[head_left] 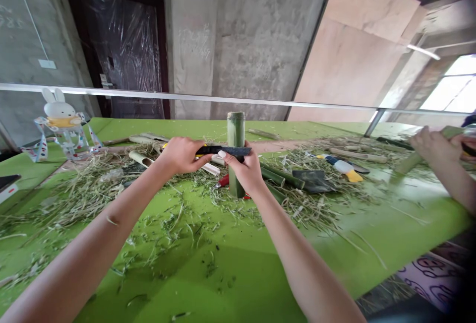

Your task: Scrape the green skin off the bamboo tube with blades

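A green bamboo tube (235,129) stands upright on the green table. My left hand (184,154) is closed round the yellow-and-black handle of a knife (223,150), whose dark blade lies level across the front of the tube. From the right, my right hand (247,169) grips the tube, with its fingers partly hidden behind it and its thumb up against the blade. A red-handled tool (223,181) lies at the tube's foot, partly covered. Cut bamboo pieces (273,174) rest just right of the tube.
Bamboo shavings (85,189) litter the green table (178,273). A dark flat piece (314,181) and a tool with a yellow-tipped handle (342,166) lie at right. A rabbit-headed cup (61,119) with a strap stands left. Another person's hand (433,147) holds bamboo at far right.
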{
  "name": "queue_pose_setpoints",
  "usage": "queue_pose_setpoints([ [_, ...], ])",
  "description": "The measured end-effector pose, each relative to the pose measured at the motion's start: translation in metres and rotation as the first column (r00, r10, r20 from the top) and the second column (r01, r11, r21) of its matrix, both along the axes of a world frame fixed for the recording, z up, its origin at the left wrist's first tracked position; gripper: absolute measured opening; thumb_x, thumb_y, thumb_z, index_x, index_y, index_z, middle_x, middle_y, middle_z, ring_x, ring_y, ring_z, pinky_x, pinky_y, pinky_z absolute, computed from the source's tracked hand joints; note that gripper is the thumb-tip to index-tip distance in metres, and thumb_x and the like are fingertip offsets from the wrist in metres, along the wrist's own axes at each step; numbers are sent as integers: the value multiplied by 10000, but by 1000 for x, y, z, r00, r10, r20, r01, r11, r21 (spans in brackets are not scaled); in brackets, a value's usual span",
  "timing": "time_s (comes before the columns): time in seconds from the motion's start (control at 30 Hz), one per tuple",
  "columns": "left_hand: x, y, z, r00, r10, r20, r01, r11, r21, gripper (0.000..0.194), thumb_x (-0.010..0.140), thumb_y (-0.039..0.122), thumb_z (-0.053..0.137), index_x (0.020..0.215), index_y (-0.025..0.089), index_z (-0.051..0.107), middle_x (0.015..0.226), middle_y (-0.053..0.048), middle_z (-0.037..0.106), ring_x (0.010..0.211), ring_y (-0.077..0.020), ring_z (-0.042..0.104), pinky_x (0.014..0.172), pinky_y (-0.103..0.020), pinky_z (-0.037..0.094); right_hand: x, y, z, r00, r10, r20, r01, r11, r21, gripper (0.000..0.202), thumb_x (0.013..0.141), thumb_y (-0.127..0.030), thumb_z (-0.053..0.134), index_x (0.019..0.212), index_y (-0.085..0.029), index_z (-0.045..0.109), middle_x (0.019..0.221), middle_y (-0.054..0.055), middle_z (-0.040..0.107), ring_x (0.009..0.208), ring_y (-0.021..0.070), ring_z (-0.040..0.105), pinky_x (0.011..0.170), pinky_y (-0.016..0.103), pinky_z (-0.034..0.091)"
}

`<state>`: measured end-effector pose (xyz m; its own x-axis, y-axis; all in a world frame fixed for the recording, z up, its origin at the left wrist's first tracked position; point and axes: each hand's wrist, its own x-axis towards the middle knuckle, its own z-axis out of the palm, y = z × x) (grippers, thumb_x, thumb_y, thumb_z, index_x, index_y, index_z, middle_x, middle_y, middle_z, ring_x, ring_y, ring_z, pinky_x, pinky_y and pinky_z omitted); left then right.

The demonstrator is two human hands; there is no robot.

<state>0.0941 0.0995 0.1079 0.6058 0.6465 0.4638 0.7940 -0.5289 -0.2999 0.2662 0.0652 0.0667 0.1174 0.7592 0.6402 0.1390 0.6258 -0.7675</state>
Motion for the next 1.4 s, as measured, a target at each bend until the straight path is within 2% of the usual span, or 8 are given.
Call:
queue_pose_setpoints([
  [0.37,1,-4,4,999,7,41,-7,1000,1,499,795,552,272,842,181,601,640,-80,604,560,-196,535,482,-296,243,0,-2,1,995,-91,38,89,995,45,255,682,-412,655,784,-184,607,779,41,639,725,171,592,691,319,455],
  [0.5,2,-5,5,999,19,25,-20,1000,7,494,796,549,275,845,180,599,640,-79,603,558,-187,531,481,-291,233,0,-4,2,988,-138,69,135,990,43,265,682,-429,650,763,-179,613,732,34,628,676,162,574,643,302,439],
  [0.7,6,-8,5,998,37,58,-40,998,41,515,803,561,258,821,169,592,623,-82,600,542,-191,531,465,-290,202,-1,-7,4,983,-173,67,174,985,-4,284,697,-457,627,649,-183,569,521,-15,529,503,123,491,523,271,391],
  [0.87,8,-9,3,996,32,87,-39,996,75,487,804,549,278,807,174,589,595,-70,587,520,-169,516,460,-285,201,0,-7,5,985,-171,15,171,985,-9,294,683,-471,635,640,-192,552,527,-14,548,463,113,492,483,265,396],
  [1.03,6,-11,10,991,45,124,-56,995,82,499,807,556,269,789,170,585,580,-66,574,503,-161,504,455,-281,211,-3,-7,2,987,-159,-12,158,987,-38,318,691,-500,620,645,-197,539,486,-21,522,429,106,474,438,256,381],
  [1.2,4,-11,15,985,98,140,-109,991,75,516,805,563,272,798,165,599,594,-79,576,537,-184,529,467,-285,232,-7,-4,-1,998,-44,-53,39,995,-87,325,689,-504,616,681,-189,534,485,-27,515,400,101,472,394,240,368],
  [1.3,4,-7,13,980,123,158,-125,992,5,516,814,554,266,821,168,608,611,-84,590,544,-192,534,468,-288,241,-6,-1,-2,994,55,-91,-70,982,-175,352,643,-506,656,705,-191,510,467,-40,505,363,98,450,364,238,361],
  [1.4,1,-1,10,989,87,121,-78,994,-77,514,817,555,267,803,176,614,613,-76,596,543,-183,533,463,-280,241,-4,3,-2,983,110,-145,-144,957,-253,387,588,-491,703,733,-184,517,488,-34,526,384,106,467,379,248,380],
])
